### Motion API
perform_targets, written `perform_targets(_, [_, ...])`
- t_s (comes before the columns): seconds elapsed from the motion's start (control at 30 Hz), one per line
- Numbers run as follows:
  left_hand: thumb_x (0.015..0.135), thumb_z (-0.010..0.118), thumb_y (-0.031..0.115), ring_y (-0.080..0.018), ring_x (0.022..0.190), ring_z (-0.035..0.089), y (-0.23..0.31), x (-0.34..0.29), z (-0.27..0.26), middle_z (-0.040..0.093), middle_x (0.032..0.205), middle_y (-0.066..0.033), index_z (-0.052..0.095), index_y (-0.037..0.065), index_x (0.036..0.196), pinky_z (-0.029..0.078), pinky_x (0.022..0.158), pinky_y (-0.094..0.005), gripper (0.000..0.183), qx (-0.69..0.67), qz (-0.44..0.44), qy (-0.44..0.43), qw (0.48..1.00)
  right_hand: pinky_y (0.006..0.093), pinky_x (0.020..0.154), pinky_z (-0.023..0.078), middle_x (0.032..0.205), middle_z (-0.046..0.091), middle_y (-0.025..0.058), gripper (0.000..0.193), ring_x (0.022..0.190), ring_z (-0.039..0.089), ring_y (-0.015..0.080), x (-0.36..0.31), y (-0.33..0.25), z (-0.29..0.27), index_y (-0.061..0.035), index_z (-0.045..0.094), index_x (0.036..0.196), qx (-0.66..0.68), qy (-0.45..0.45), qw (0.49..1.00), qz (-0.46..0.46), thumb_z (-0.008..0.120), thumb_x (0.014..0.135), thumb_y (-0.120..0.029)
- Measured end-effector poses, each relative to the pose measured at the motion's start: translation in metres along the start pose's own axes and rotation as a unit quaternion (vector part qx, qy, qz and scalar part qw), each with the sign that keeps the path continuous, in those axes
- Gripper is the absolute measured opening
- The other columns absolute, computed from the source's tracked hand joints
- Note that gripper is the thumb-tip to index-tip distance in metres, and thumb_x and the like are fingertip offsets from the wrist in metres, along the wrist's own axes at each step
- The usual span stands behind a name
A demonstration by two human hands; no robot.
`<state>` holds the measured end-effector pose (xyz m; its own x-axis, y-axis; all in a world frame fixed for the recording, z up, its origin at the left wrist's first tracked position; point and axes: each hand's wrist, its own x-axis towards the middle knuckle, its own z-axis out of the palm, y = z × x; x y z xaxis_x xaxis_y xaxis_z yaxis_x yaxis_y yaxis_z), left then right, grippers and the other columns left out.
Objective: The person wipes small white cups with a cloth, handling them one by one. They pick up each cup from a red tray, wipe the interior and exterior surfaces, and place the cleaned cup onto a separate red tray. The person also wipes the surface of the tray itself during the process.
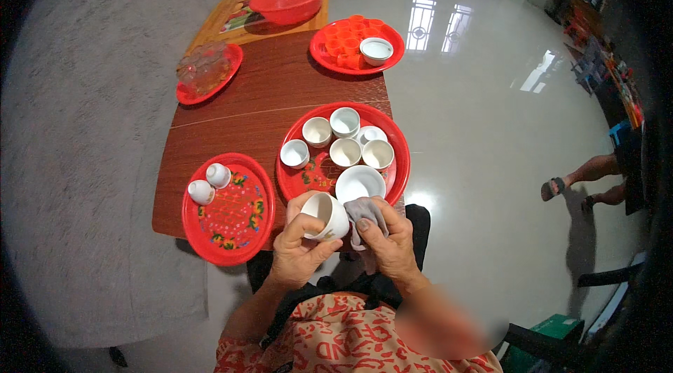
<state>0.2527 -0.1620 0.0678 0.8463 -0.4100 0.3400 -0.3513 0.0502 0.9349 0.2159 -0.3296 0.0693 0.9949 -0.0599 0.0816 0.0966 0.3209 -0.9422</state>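
Observation:
My left hand point(296, 254) is closed round a white cup point(325, 214), its mouth tilted up toward me. A grey cloth point(364, 219) is bunched in my right hand point(390, 243), close against the cup's right side. Just beyond my hands lies a round red tray point(402, 136) holding several white cups point(345, 153) and a white bowl point(360, 184). To the left, a second red tray point(238, 215) with a flower pattern carries two small white cups point(201, 192), lying tilted near its far left rim.
Farther back on the brown table point(235, 136) stand a red plate point(181, 98) of clear glassware point(205, 70) and a red tray point(320, 59) with several orange cups point(343, 40) and a white bowl point(376, 50). Behind is a red basin point(289, 1). Another person's legs point(592, 171) show at right.

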Motion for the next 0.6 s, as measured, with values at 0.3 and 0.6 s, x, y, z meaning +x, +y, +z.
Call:
perform_targets(0.3, [0.069,0.076,-0.005,-0.0202,0.113,0.051,0.005,0.004,0.008,0.045,0.128,-0.0125,0.024,0.009,0.136,0.046,0.094,-0.0338,0.086,-0.148,-0.135,0.089,0.976,0.0335,0.082,0.046,0.098,0.06,0.0127,0.036,0.093,0.058,0.025,0.002,-0.001,-0.008,-0.0008,0.06,0.11,-0.206,-0.044,0.945,-0.249,0.067,0.075,0.001])
perform_targets(0.6, [0.066,0.077,-0.006,-0.0199,0.1,0.059,0.014,0.01,0.015,0.056,0.109,-0.0081,0.038,0.005,0.132,0.051,0.088,-0.0324,0.077,-0.358,-0.17,0.109,0.911,0.0345,0.076,0.049,0.103,0.055,0.0147,0.046,0.09,0.059,0.0274,0.002,0.008,0.001,-0.0038,0.061,0.112,-0.245,-0.011,0.912,-0.329,0.07,0.067,0.001])
